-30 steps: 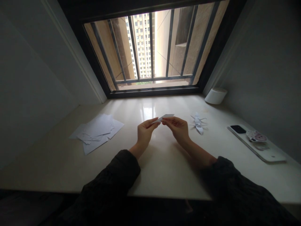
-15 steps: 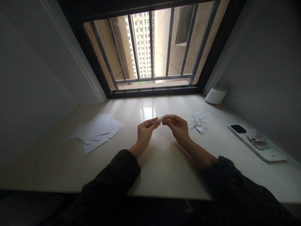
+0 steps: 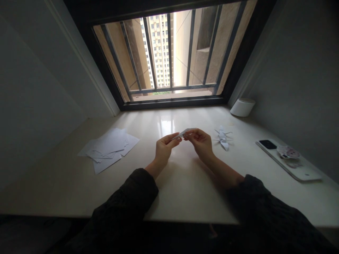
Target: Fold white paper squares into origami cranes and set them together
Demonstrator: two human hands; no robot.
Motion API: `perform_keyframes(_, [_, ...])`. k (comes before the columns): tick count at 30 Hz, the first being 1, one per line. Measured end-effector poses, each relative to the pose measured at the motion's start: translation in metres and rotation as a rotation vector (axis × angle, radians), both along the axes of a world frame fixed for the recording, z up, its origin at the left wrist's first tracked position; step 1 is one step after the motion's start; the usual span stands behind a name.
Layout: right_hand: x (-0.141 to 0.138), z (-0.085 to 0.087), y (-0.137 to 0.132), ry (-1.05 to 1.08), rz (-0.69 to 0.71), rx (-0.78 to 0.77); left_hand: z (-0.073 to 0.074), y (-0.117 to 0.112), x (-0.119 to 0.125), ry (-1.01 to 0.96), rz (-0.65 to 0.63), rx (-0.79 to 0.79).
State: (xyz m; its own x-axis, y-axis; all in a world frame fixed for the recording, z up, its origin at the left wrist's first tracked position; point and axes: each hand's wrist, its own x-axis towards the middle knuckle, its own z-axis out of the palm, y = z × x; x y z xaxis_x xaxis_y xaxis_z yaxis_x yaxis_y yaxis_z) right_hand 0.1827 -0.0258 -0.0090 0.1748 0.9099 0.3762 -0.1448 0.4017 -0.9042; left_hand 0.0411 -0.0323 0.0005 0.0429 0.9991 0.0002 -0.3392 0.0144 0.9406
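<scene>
A small folded piece of white paper (image 3: pixel 182 133) is held between my two hands, above the middle of the white sill. My left hand (image 3: pixel 164 146) pinches its left end between thumb and fingers. My right hand (image 3: pixel 200 141) grips the right end, its fingers bent over the paper and hiding part of it. The exact folds are too small to make out. Just right of my right hand lie white folded-paper figures (image 3: pixel 224 138) with thin pointed ends, set close together in a row.
A loose pile of white paper sheets (image 3: pixel 111 144) lies on the sill (image 3: pixel 182 197) at the left. To the right rests a phone (image 3: pixel 293 164) in a pale case with a round cartoon grip. A white cylindrical object (image 3: pixel 242 107) stands by the barred window (image 3: pixel 169 102).
Both hands stay nearly in place. The fingers of my right hand shift slightly on the paper, and a little more of the paper shows between the hands.
</scene>
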Motion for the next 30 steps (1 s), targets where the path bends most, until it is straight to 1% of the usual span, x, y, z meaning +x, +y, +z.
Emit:
perform_keyframes(4, [0.003,-0.002,0.004,0.051,0.021,-0.003,0.002,-0.002,0.000,-0.020,-0.035,-0.014])
perform_keyframes(8, [0.007,-0.006,0.009,0.065,0.040,-0.019,0.000,-0.002,-0.001,-0.036,-0.073,-0.018])
perform_keyframes(11, [0.009,-0.008,0.012,0.006,0.023,-0.019,-0.002,-0.001,-0.002,0.001,-0.116,0.032])
perform_keyframes(13, [0.010,-0.008,0.013,-0.029,0.003,-0.001,-0.002,-0.001,-0.003,0.054,-0.152,0.090])
perform_keyframes(15, [0.010,-0.006,0.012,-0.064,-0.008,0.018,-0.002,0.000,-0.004,0.114,-0.161,0.133])
perform_keyframes(17, [0.010,-0.003,0.009,-0.138,-0.014,0.047,-0.002,0.000,-0.005,0.198,-0.135,0.145])
perform_keyframes(20, [0.008,0.004,0.001,-0.350,-0.060,0.121,-0.003,0.001,-0.007,0.315,-0.091,0.119])
perform_keyframes(21, [0.008,0.006,-0.001,-0.426,-0.062,0.142,-0.003,0.001,-0.008,0.337,-0.082,0.109])
perform_keyframes(23, [0.007,0.008,-0.004,-0.513,-0.076,0.177,-0.005,0.002,-0.009,0.368,-0.070,0.103])
perform_keyframes(26, [0.007,0.010,-0.006,-0.566,-0.099,0.185,-0.009,0.004,-0.011,0.404,-0.080,0.114])
perform_keyframes(30, [0.007,0.012,-0.008,-0.618,-0.115,0.181,-0.009,0.006,-0.011,0.415,-0.138,0.098])
